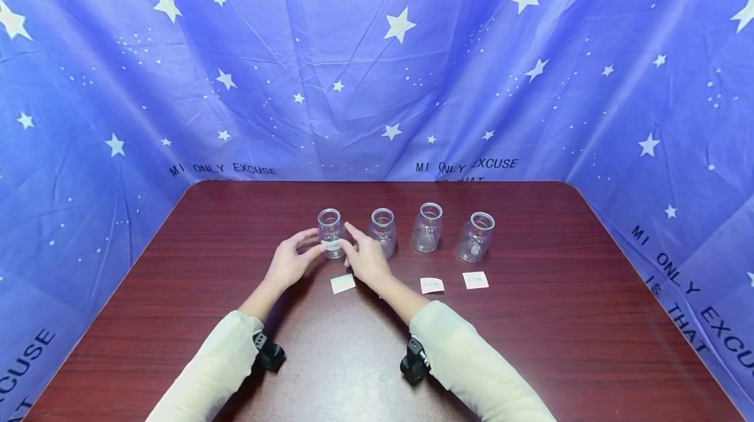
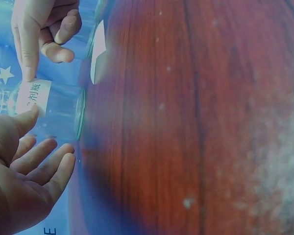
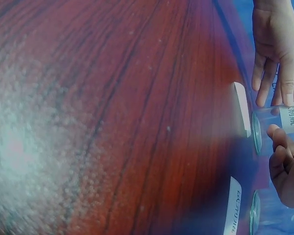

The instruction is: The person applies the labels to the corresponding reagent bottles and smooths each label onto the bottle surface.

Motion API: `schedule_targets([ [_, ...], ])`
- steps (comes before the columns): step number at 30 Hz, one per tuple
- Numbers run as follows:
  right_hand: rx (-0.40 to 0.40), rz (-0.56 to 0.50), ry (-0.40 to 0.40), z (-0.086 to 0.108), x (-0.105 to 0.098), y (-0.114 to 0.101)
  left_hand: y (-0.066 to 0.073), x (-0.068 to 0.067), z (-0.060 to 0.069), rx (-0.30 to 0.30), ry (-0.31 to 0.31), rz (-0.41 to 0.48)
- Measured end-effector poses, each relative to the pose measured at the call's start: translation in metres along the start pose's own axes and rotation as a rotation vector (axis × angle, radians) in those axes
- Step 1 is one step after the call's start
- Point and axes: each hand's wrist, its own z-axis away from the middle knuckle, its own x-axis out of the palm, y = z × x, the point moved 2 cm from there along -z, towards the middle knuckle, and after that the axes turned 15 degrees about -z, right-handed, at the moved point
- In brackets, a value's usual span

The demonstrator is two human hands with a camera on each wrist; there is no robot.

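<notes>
A clear glass jar (image 1: pixel 330 228) stands upright on the table between the two hands. A white paper label with handwritten characters (image 2: pixel 35 98) lies on its front. My left hand (image 1: pixel 287 261) is at the jar's left side. Its thumb touches the label's edge while its other fingers extend loosely beside the glass. From the right, my right hand (image 1: pixel 370 260) touches the other end of the label with a straight digit; several of its fingers are bent inward in the left wrist view. Just in front of the jar lies a white paper piece (image 1: pixel 343 284).
Three more clear jars stand to the right: one partly behind the right hand (image 1: pixel 383 222), a second jar (image 1: pixel 427 229) and a third jar (image 1: pixel 476 239). Two written labels, one (image 1: pixel 432 286) left of the other label (image 1: pixel 475 280), lie before them. A starry blue cloth (image 1: pixel 377 82) surrounds the table (image 1: pixel 565 343).
</notes>
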Motion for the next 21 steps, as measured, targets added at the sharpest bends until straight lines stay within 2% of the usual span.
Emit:
schedule_targets([
  [7, 0.015, -0.027, -0.012, -0.0005, -0.0011, 0.0037, 0.0000, -0.0016, -0.0001, -0.011, -0.025, -0.003],
  [14, 0.021, -0.078, -0.038, -0.0006, -0.0026, 0.0059, -0.0025, -0.0052, -0.0022, 0.001, -0.058, -0.050],
  [21, 0.026, -0.074, -0.042, -0.0008, -0.0023, 0.0068, -0.0039, -0.0057, -0.0025, 0.001, -0.064, -0.034],
])
